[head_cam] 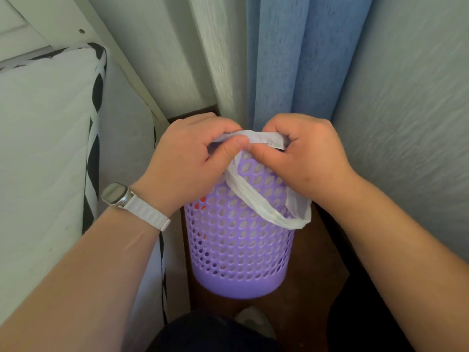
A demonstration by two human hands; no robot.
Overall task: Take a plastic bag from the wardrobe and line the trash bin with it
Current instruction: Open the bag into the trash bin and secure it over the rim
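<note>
A purple perforated trash bin point(238, 252) stands on the brown floor in a narrow corner. A thin white plastic bag point(266, 204) hangs partly inside it, its edge folded over the near right rim. My left hand point(187, 158) and my right hand point(304, 156) are both above the far rim, each pinching the bag's gathered upper edge between thumb and fingers. The two hands nearly touch. A white-strapped watch sits on my left wrist. Something red shows through the holes on the bin's left side.
A white mattress with a black-and-white patterned edge point(45, 153) presses close on the left. Blue curtains point(291, 59) hang behind the bin, and a pale textured wall point(411, 110) closes the right side. My dark-clothed knee point(210, 334) is at the bottom.
</note>
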